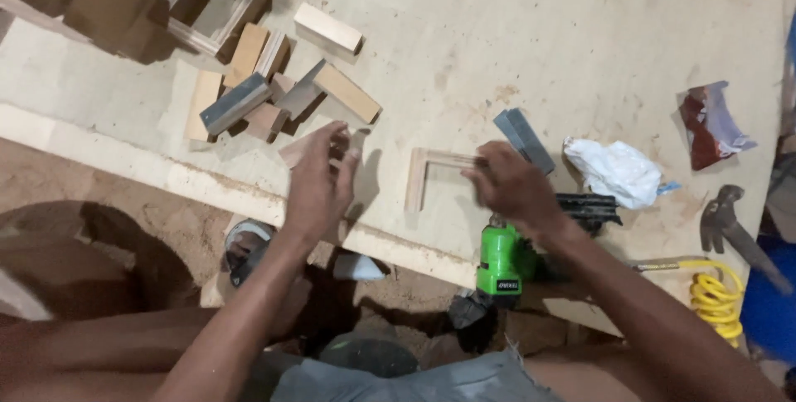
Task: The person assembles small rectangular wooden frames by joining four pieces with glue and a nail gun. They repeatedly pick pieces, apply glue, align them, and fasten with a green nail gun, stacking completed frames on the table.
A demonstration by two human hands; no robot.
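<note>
Closest to you, a green nail gun (502, 257) sits at the near edge of the plywood table (580, 54), just under your right wrist, with a coiled yellow air hose (717, 294) off to its right. Your right hand (514, 186) rests on the board with its fingertips on one end of an L-shaped wooden corner piece (424, 171); motion blur hides whether the fingers pinch it or only press it. Your left hand (319, 178) is just left of that piece, fingers loosely curled around a small wooden block (300, 152), which it holds at the table surface. Beside your right hand lie a grey block (524, 138) and a crumpled white bag (618, 171); a hammer (730, 224) is well to the right. Farther off, a heap of short wooden offcuts (274, 79) lies beyond your left hand, and a square wooden frame (217, 0) stands at the far left.
</note>
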